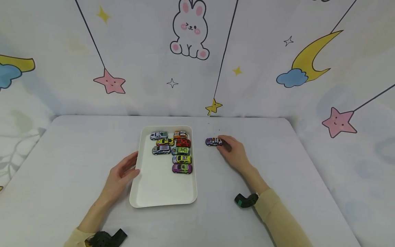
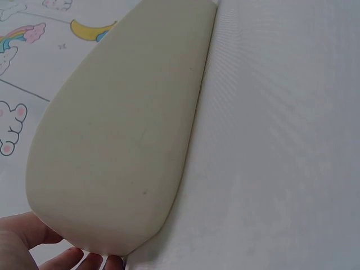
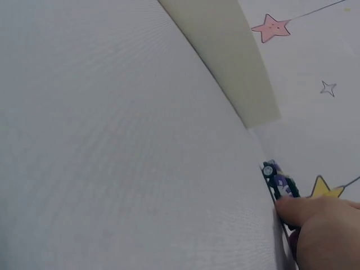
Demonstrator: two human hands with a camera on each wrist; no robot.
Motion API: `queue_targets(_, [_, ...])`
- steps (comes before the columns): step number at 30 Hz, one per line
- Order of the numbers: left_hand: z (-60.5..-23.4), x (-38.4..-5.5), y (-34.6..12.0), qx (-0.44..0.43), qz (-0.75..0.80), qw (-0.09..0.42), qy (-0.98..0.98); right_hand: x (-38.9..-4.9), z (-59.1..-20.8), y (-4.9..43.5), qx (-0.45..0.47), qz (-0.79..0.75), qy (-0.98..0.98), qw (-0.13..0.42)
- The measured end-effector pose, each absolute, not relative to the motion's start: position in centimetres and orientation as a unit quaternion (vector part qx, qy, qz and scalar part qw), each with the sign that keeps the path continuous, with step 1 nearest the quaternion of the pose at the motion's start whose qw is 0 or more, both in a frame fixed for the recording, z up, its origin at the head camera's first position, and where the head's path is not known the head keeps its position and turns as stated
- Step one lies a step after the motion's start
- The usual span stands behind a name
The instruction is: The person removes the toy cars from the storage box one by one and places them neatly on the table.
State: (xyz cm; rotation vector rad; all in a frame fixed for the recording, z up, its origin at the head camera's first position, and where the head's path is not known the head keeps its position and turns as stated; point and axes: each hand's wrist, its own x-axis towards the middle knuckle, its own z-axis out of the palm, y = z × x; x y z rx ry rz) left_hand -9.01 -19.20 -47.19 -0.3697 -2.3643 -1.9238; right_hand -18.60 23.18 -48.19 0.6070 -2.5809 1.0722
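Note:
A white tray [image 1: 160,192] on the table holds several small toy cars, among them a purple and green one [image 1: 182,168], a red one [image 1: 183,143] and a silver one [image 1: 161,150]. At the tray's left side rests my left hand [image 1: 120,175], thumb and fingers spread along the rim. The left wrist view shows its fingertips [image 2: 90,261] against the tray's outer wall [image 2: 124,140]. To the right of the tray, my right hand [image 1: 232,152] pinches a purple toy car [image 1: 213,141] by its right end, low at the table. The purple car [image 3: 279,183] also shows in the right wrist view.
The white table [image 1: 77,144] runs back to a cloth backdrop [image 1: 139,44] printed with a rabbit, stars and moons. Its right edge slants beyond my right arm. A dark camera is strapped to each wrist.

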Motion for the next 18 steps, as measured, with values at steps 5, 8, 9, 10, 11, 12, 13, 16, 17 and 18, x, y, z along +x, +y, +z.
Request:
queue_targets(5, [-47.2,-8.9,-19.1,-0.120,-0.624,0.033,-0.772,-18.4,-48.3,22.9,0.213,0.377,-0.872,0.227])
queue_targets(8, [-47.1,-8.9,-19.1,-0.119,-0.621,0.034,-0.774,-18.0,-48.1,22.4,0.199,0.392,-0.850,0.290])
queue_targets(9, [-47.1,-8.9,-19.1,-0.119,-0.621,0.035,-0.774,-17.8,-48.0,22.2,0.195,0.395,-0.844,0.307])
queue_targets(10, [-47.1,-8.9,-19.1,-0.119,-0.620,0.036,-0.774,-17.6,-48.0,21.9,0.192,0.399,-0.838,0.318])
queue_targets(11, [-47.1,-8.9,-19.2,-0.120,-0.620,0.036,-0.774,-17.4,-48.0,21.6,0.192,0.402,-0.834,0.327])
queue_targets(12, [-47.1,-8.9,-19.2,-0.120,-0.620,0.036,-0.775,-17.1,-47.9,21.4,0.191,0.403,-0.831,0.333])
queue_targets(13, [-47.1,-8.9,-19.2,-0.120,-0.621,0.035,-0.774,-16.9,-47.9,21.1,0.193,0.405,-0.828,0.337])
queue_targets(16, [-47.2,-8.9,-19.2,-0.119,-0.618,0.033,-0.776,-16.2,-47.7,20.1,0.204,0.414,-0.818,0.342])
queue_targets(17, [-47.3,-8.9,-19.2,-0.119,-0.619,0.033,-0.776,-16.0,-47.6,19.7,0.209,0.420,-0.814,0.341])
queue_targets(18, [-47.3,-8.9,-19.2,-0.118,-0.619,0.032,-0.776,-15.7,-47.6,19.4,0.215,0.427,-0.811,0.338])
